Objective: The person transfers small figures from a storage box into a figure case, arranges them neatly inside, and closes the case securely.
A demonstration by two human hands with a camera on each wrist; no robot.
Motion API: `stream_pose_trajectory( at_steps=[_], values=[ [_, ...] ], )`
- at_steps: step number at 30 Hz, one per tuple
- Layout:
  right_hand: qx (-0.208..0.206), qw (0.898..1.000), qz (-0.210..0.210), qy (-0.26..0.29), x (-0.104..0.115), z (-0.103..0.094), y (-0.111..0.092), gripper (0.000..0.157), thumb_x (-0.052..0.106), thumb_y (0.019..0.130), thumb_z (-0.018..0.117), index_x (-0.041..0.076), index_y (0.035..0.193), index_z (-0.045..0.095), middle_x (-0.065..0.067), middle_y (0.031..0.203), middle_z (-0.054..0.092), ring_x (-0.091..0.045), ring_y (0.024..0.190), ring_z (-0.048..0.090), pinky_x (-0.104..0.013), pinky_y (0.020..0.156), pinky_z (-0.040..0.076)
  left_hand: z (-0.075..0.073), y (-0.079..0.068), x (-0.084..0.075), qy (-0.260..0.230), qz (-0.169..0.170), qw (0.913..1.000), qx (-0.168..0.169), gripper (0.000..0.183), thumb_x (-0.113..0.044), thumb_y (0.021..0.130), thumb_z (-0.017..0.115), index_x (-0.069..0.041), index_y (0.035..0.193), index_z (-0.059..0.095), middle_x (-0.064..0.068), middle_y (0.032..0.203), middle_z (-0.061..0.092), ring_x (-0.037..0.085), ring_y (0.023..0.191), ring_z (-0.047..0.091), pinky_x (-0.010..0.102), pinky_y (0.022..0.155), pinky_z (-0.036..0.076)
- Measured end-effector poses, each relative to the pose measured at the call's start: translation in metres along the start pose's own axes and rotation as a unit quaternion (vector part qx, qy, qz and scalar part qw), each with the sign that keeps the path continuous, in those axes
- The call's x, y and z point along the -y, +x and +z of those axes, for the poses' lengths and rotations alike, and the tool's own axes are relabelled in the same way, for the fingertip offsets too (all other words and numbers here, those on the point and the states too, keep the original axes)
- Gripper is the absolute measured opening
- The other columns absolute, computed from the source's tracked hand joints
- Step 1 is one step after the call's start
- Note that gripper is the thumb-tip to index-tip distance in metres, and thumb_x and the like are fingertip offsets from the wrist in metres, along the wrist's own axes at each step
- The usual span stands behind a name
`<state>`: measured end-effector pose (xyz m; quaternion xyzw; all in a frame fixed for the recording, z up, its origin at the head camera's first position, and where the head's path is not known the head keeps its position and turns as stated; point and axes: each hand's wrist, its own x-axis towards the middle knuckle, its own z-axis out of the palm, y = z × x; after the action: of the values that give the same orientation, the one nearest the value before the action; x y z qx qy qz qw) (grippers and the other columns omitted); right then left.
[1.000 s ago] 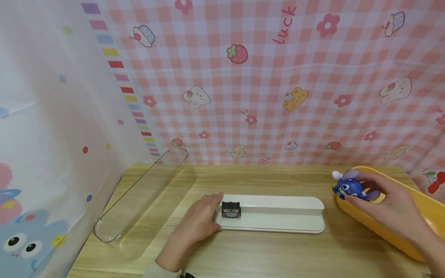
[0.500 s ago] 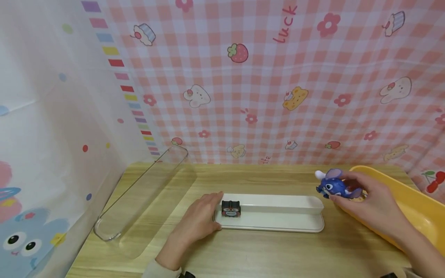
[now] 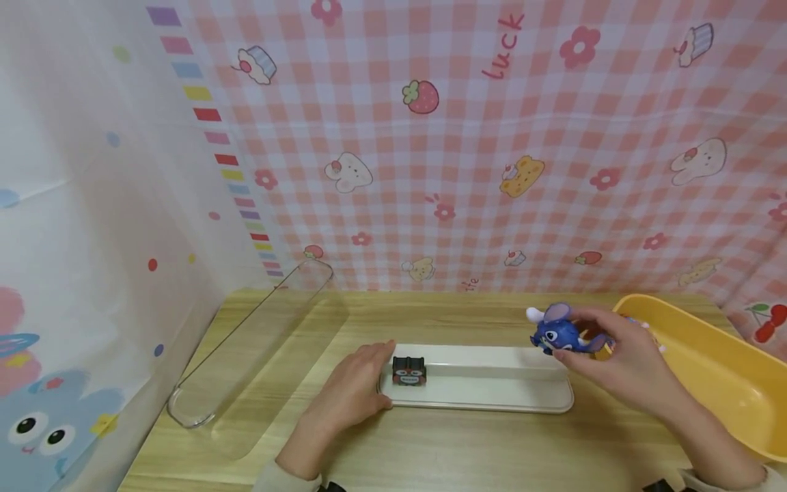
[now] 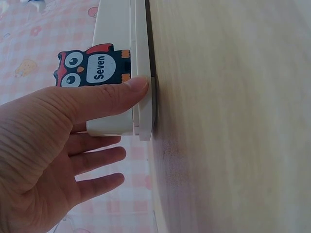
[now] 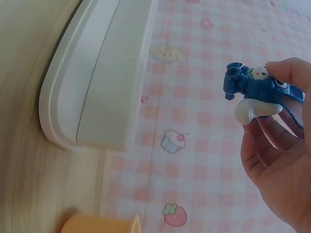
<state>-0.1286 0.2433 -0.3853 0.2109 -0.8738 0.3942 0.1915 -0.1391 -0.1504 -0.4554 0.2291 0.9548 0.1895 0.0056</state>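
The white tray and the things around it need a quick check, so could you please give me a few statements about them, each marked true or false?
1. The right hand holds a blue toy. True.
2. The yellow tub is on the right of the white tray. True.
3. The owl lies in the tub. False: it is on the tray, near its left end.
4. The left hand touches the tray. True.
5. The clear box covers the tray. False: it is apart, on the left.
6. The owl's label reads "Nine". False: it reads "Seven".
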Motion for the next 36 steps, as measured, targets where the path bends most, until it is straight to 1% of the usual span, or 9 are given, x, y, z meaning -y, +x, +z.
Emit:
stream_pose_trajectory(
  at_steps=[4,8,12,21,29,36],
  values=[
    [-0.004,1.0,-0.019,0.013,0.004,0.008,0.002,0.055,-0.006,0.067,0.093,0.007,0.116,0.073,0.005,0.098,0.071,-0.004,0.083,0.06,-0.011,0.072,0.049,0.0,0.0,0.0,-0.001,-0.001,1.0,0.001,0.096,-0.014,0.071,0.099,0.003,0.151,0.05,0.019,0.145,0.06,0.035,0.134,0.056,0.051,0.11,0.049],
    [0.0,1.0,-0.025,0.016,0.007,0.015,0.004,0.054,-0.006,0.068,0.093,0.006,0.116,0.073,0.004,0.098,0.071,-0.003,0.085,0.06,-0.011,0.075,0.048,0.0,0.0,0.0,0.0,0.001,1.0,0.0,0.096,-0.014,0.07,0.099,0.003,0.151,0.05,0.019,0.145,0.06,0.035,0.133,0.056,0.051,0.11,0.049],
    [0.006,0.999,-0.031,0.02,0.01,0.021,0.007,0.052,-0.006,0.069,0.093,0.005,0.116,0.073,0.002,0.099,0.073,-0.004,0.084,0.061,-0.011,0.075,0.048,0.0,0.001,0.0,0.003,0.003,1.0,-0.001,0.096,-0.014,0.07,0.099,0.004,0.151,0.05,0.019,0.144,0.06,0.035,0.133,0.056,0.051,0.109,0.049],
    [0.011,0.997,-0.045,0.06,0.015,0.035,0.01,0.053,-0.007,0.068,0.092,0.007,0.116,0.074,0.0,0.102,0.073,-0.005,0.087,0.062,-0.012,0.074,0.049,0.001,0.0,0.001,0.001,0.007,1.0,-0.006,0.097,-0.014,0.069,0.099,0.004,0.15,0.05,0.019,0.144,0.061,0.034,0.132,0.057,0.05,0.11,0.049],
    [0.049,0.996,-0.036,0.067,0.017,0.046,0.012,0.049,-0.003,0.074,0.092,0.012,0.117,0.073,0.002,0.106,0.072,-0.01,0.085,0.064,-0.017,0.075,0.052,0.002,0.0,0.001,-0.002,0.007,0.9999,-0.009,0.097,-0.014,0.068,0.099,0.004,0.151,0.05,0.019,0.144,0.061,0.033,0.132,0.056,0.05,0.11,0.049],
    [0.061,0.995,-0.046,0.062,0.017,0.058,0.012,0.049,-0.001,0.07,0.093,0.013,0.112,0.074,0.005,0.099,0.073,-0.008,0.083,0.063,-0.019,0.072,0.054,0.002,0.0,0.001,-0.003,0.001,1.0,-0.005,0.097,-0.014,0.069,0.099,0.004,0.151,0.05,0.018,0.145,0.06,0.033,0.133,0.056,0.051,0.11,0.049]
  ],
)
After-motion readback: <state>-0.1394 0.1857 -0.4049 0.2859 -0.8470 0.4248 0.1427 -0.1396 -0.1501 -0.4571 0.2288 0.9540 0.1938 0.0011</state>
